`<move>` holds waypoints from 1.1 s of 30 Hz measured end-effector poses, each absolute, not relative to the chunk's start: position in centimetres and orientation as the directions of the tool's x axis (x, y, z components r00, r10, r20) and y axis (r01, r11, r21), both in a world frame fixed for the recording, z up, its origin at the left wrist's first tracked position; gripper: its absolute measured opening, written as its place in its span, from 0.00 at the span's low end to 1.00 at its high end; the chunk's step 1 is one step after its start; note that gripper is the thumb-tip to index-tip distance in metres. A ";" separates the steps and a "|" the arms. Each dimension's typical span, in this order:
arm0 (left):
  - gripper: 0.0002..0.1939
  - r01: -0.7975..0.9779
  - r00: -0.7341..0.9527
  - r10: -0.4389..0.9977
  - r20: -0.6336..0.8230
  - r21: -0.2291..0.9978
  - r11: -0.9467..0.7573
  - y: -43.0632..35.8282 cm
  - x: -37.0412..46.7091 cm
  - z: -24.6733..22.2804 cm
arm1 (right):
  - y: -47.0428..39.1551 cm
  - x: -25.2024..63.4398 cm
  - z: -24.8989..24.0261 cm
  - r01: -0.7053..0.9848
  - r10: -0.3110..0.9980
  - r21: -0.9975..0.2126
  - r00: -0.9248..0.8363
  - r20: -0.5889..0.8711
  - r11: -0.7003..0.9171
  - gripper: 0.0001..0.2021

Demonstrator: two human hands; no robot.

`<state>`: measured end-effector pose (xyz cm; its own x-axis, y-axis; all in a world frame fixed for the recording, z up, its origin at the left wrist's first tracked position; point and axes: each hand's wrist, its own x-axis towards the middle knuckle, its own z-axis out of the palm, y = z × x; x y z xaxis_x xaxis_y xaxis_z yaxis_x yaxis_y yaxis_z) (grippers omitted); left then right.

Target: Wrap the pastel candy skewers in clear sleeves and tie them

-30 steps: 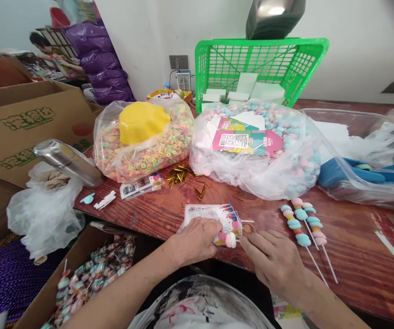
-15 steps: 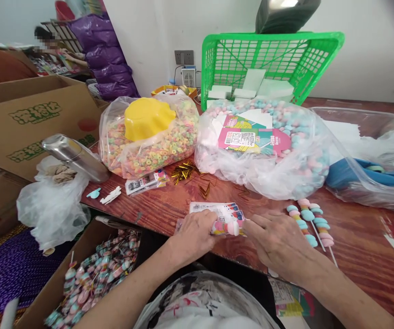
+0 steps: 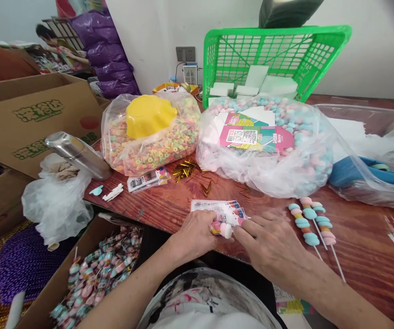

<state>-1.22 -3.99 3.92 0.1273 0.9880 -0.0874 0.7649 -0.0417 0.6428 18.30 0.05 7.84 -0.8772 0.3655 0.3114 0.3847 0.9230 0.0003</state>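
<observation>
My left hand [image 3: 197,235] is closed around a candy skewer [image 3: 221,229] with pink, yellow and white pieces, near the table's front edge. Close to the skewer's right end, the fingers of my right hand [image 3: 267,244] are bent together; whatever they pinch is too small to make out. Behind both hands lies a fanned stack of printed clear bags [image 3: 229,210]. Three marshmallow skewers [image 3: 302,224] in blue and pink rest to the right, sticks toward me. Gold twist ties [image 3: 185,170] are scattered beyond the bags.
Bags of ring candy [image 3: 152,155] and marshmallows [image 3: 306,151] stand behind, before a green basket [image 3: 275,59]. A steel flask [image 3: 80,155] leans at the left edge. Below is a carton of finished skewers [image 3: 97,278]. A person [image 3: 61,50] sits far left.
The skewer in my left hand has shifted left and tilts more toward me. My right hand has moved slightly left and down, its fingertips nearer the skewer's end. The view has shifted slightly.
</observation>
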 end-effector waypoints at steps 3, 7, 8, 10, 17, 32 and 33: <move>0.17 0.756 0.183 0.974 -0.134 0.653 -0.052 -4.2 -0.8 4.1 | 0.2 18.4 7.6 0.351 0.347 -0.045 -0.883 0.317 0.935 0.07; 0.12 0.747 0.243 0.958 -0.151 0.660 -0.085 -4.4 0.2 4.2 | 0.3 17.7 6.9 0.297 0.304 -0.069 -0.918 0.255 0.952 0.06; 0.11 0.744 0.247 0.958 -0.142 0.661 -0.094 -4.5 0.4 4.3 | 0.3 17.5 6.8 0.289 0.296 -0.067 -0.924 0.242 0.955 0.06; 0.10 0.738 0.247 0.960 -0.134 0.668 -0.097 -4.6 0.5 4.5 | 0.3 17.4 6.8 0.281 0.287 -0.059 -0.929 0.233 0.958 0.07; 0.15 0.788 0.138 0.976 -0.166 0.616 -0.006 -5.1 -0.7 4.6 | 1.7 19.1 8.4 0.386 0.391 -0.079 -0.866 0.313 0.919 0.10; 0.31 0.220 0.314 0.936 -0.159 0.971 0.091 -4.5 -2.9 6.1 | 2.1 18.9 7.7 0.343 0.369 -0.136 -0.870 0.329 0.930 0.11; 0.26 0.142 0.368 0.908 -0.200 0.977 0.158 -4.3 -3.3 6.1 | 2.4 19.0 8.3 0.326 0.356 -0.142 -0.877 0.323 0.934 0.11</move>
